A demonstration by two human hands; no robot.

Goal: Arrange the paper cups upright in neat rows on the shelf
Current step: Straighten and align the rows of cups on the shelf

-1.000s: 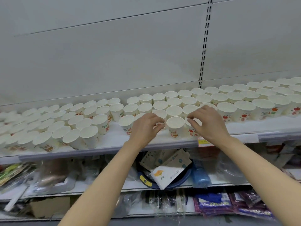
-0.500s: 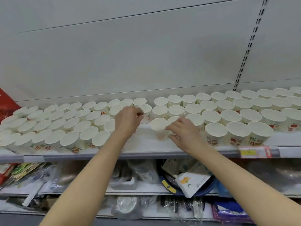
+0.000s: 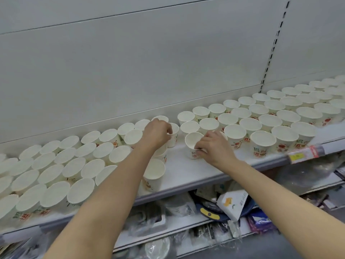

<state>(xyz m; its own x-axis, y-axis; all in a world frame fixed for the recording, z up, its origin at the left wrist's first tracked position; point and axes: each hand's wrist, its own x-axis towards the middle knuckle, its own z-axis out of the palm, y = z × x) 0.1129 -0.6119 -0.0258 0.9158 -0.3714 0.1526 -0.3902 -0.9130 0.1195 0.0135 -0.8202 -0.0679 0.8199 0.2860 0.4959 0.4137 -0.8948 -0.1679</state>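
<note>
Many white paper cups with red and green fruit print stand upright in rows along a white shelf (image 3: 186, 174). A bare gap in the rows lies at the shelf's middle. My left hand (image 3: 155, 134) grips the rim of a cup (image 3: 174, 134) at the gap's left edge, near the back. My right hand (image 3: 214, 148) pinches the side of a lone cup (image 3: 193, 142) standing in the gap. Another cup (image 3: 154, 172) stands near the front edge, partly behind my left forearm.
A grey back panel with a slotted upright (image 3: 274, 42) rises behind the cups. A yellow price tag (image 3: 300, 155) sits on the shelf's front rail. The lower shelf (image 3: 205, 219) holds packaged goods, a white carton (image 3: 233, 203) and plastic-wrapped items.
The view has swung left and closer. My left hand moved back to a cup's rim, and my right hand shifted its cup slightly within the gap.
</note>
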